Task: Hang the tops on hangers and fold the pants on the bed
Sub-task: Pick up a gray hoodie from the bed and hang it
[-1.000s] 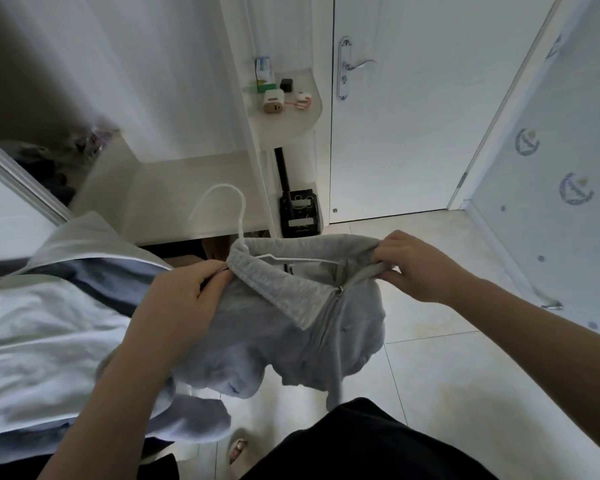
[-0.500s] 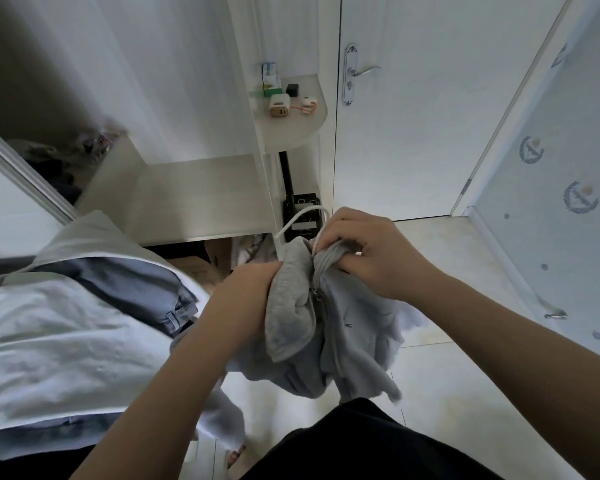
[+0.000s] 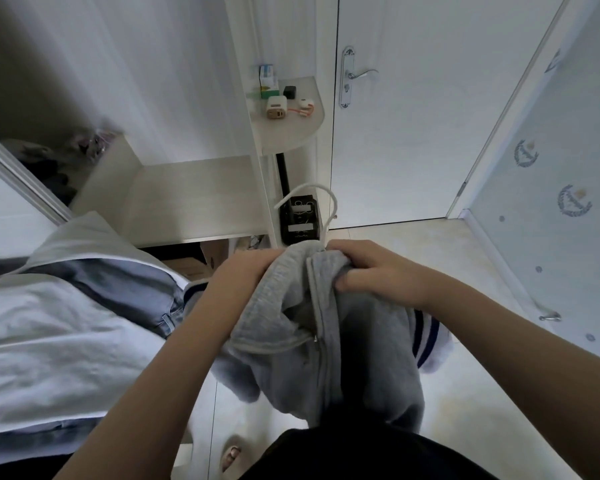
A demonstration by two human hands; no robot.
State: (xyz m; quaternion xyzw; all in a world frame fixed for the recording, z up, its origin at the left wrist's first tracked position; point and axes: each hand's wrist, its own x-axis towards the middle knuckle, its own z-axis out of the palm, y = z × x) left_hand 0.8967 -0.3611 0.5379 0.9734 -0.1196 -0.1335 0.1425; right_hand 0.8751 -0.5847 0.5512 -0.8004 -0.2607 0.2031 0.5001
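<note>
grey zip-front fleece top [image 3: 329, 348] is held bunched in mid-air in front of the body, above the pale tiled floor [image 3: 482, 393]. collar is gripped from both sides: left hand [image 3: 243, 277] is clamped on the left collar edge, fingertips buried in the fabric; right hand [image 3: 381, 277] is wrapped round the right edge, fingers [image 3: 359, 281] curled tight on the cloth. white plastic hanger hook [image 3: 326, 199] is seen sticking up out of the neck, between the hands. blue denim pants [image 3: 132, 299] are laid on the white bed sheet [image 3: 49, 358] at left
</note>
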